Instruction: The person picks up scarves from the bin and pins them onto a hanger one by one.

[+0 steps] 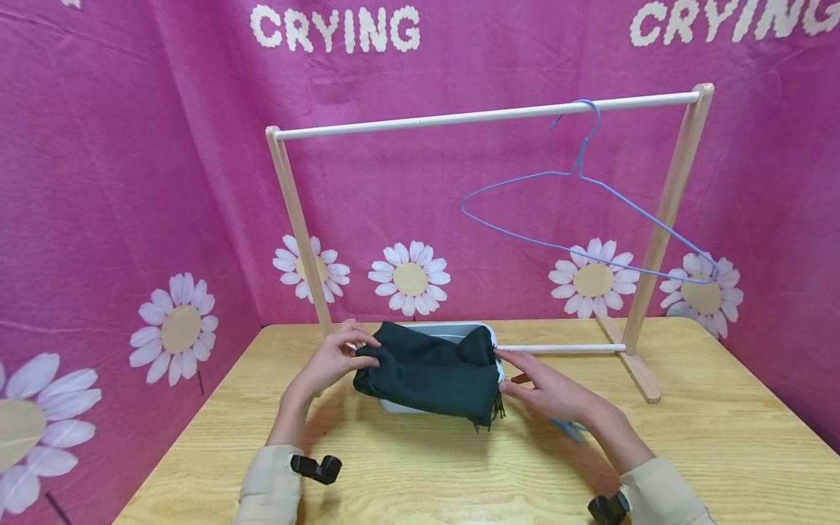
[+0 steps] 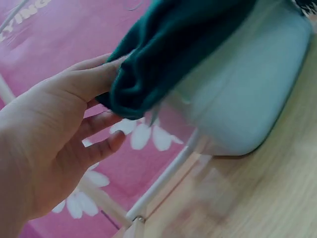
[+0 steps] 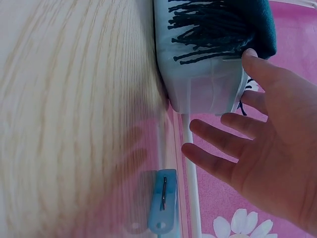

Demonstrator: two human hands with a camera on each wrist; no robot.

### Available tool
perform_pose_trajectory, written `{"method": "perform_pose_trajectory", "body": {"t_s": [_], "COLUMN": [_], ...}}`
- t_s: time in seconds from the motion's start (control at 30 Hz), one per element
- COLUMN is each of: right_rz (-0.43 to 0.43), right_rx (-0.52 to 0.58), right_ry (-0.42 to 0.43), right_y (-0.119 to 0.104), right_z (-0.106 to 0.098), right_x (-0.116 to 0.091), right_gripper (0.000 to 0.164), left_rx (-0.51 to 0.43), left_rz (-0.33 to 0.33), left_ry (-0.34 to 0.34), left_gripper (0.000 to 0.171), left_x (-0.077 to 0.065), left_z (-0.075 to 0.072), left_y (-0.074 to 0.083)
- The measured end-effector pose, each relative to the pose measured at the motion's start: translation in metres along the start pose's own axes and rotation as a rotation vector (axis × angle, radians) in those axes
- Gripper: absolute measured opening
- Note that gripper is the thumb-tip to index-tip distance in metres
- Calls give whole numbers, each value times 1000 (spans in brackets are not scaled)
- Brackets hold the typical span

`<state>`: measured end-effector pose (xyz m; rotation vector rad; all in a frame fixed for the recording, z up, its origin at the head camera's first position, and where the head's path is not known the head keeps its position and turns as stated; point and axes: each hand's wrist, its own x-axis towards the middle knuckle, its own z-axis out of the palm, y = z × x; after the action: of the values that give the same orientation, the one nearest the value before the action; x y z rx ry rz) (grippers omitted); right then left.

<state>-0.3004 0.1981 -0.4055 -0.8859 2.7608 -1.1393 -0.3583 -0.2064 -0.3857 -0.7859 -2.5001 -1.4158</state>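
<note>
**Green scarf lies across a pale basin, a hand at either end**

The scarf, folded and rumpled, covers most of the basin's opening, drapes over its near side and juts past its left end. At the right end, its dark fringe hangs against the basin wall.

The left hand appears to pinch the jutting end lightly, thumb in front and a finger behind, its other fingers loose. The right hand is spread, its thumb touching the cloth at the rim, the other fingers extended and holding nothing.

The step in hand looks like arranging or taking up the scarf at the basin. If it is to be lifted, the next move calls for the right hand to close on the fringed end, so both ends rise together.

The basin stands on the wooden table; a blue peg lies near the right hand. Behind stands a rack, a blue hanger hooked on its top rod, before a pink daisy-patterned cloth.
</note>
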Motion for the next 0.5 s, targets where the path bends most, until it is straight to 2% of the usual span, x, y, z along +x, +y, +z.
{"method": "perform_pose_trajectory", "body": {"t_s": [0.13, 0.2, 0.27, 0.4, 0.5], "right_rz": [-14, -17, -16, -12, -12], "right_rx": [-7, -5, -4, -13, -13], "right_ry": [-3, -6, -10, -7, -9], "right_y": [0, 0, 0, 1, 2], "right_z": [1, 1, 1, 1, 1], "right_x": [0, 1, 0, 0, 0], "right_gripper": [64, 65, 65, 66, 66], "left_rx": [-30, -37, -28, -8, -22], "left_rz": [-50, -86, -140, -240, -259], "left_ry": [-4, -38, -114, -318, -393], "left_gripper": [21, 25, 32, 54, 67], "left_x": [-7, -11, -16, -22, -23], "left_z": [-15, -24, -32, -41, -41], "left_y": [-1, -2, -2, -3, -3]}}
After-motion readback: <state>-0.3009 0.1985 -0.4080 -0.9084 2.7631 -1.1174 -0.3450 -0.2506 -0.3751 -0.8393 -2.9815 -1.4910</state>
